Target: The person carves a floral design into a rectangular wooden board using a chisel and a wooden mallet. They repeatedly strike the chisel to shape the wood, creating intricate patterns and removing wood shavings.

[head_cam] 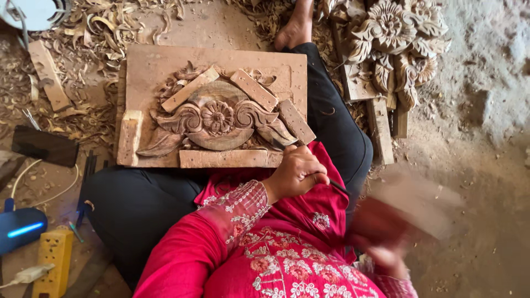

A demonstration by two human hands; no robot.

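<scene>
A carved wooden panel (149,72) with a flower and scrolls rests across my lap and the floor. My left hand (295,174) is closed around a thin dark chisel (338,187), its tip at the panel's lower right corner. My right hand (386,234) is heavily blurred at the lower right and grips a wooden mallet (419,196), also smeared by motion. My pink embroidered sleeve (221,226) fills the bottom centre.
A second carved floral piece (392,38) lies at the top right. Wood shavings (88,33) cover the upper left floor. At left are a dark flat object (44,144), a blue-lit device (22,229) and a yellow power strip (52,259). My bare foot (295,27) is at the top.
</scene>
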